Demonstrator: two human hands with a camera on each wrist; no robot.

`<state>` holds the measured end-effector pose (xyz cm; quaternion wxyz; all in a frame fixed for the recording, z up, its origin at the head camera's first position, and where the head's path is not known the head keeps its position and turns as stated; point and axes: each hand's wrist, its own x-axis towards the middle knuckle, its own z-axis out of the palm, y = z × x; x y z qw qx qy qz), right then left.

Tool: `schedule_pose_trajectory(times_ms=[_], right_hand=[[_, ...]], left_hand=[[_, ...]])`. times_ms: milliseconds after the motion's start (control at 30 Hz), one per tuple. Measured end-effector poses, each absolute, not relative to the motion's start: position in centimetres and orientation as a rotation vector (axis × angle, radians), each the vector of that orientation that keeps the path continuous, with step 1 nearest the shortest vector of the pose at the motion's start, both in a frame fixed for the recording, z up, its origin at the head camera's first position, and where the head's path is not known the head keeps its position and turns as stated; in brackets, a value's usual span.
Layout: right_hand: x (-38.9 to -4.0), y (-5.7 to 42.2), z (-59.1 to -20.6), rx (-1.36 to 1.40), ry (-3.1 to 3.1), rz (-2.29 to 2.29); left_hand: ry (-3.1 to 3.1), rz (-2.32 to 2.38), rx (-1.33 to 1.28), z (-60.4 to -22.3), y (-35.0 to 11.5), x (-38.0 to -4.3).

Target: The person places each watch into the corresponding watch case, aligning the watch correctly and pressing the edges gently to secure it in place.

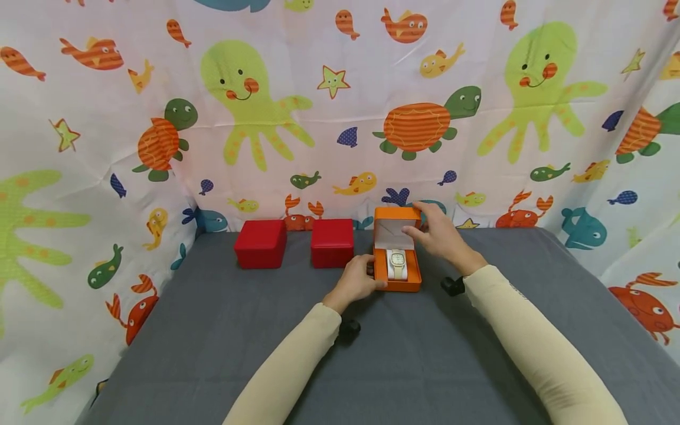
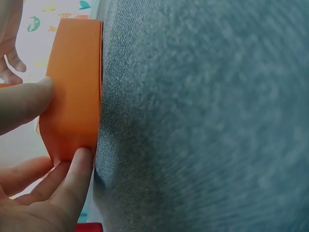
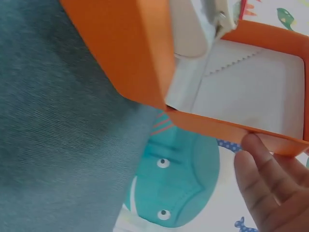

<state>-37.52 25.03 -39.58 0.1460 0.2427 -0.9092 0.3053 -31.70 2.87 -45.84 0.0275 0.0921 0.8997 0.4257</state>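
An orange watch box (image 1: 397, 286) stands on the table with its lid (image 1: 397, 216) raised, showing a pale lining. Inside, a watch with a light strap (image 1: 396, 264) sits round a white cushion. My left hand (image 1: 355, 277) grips the box base at its left front corner; in the left wrist view the thumb (image 2: 29, 104) lies on the front wall and the fingers are round the side. At the lid's right edge, my right hand (image 1: 440, 235) holds the lid between thumb and fingers. The right wrist view shows fingertips (image 3: 251, 145) against the lid's side wall.
Two closed red boxes (image 1: 260, 244) (image 1: 332, 243) stand in a row to the left of the orange box. A grey cloth (image 1: 393, 354) covers the table. Behind it hangs a curtain (image 1: 350, 118) printed with sea animals.
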Motion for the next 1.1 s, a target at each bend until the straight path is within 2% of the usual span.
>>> schedule_pose_trajectory(times_ms=[533, 1100], right_hand=[[-38.7, 25.3, -38.6, 0.724, -2.665, 0.886], [-35.2, 26.2, -39.5, 1.034, -2.647, 0.727]], left_hand=[[2.716, 1.461, 0.203, -46.1, 3.2, -32.2], [2.707, 1.513, 0.225, -46.3, 2.9, -32.4]])
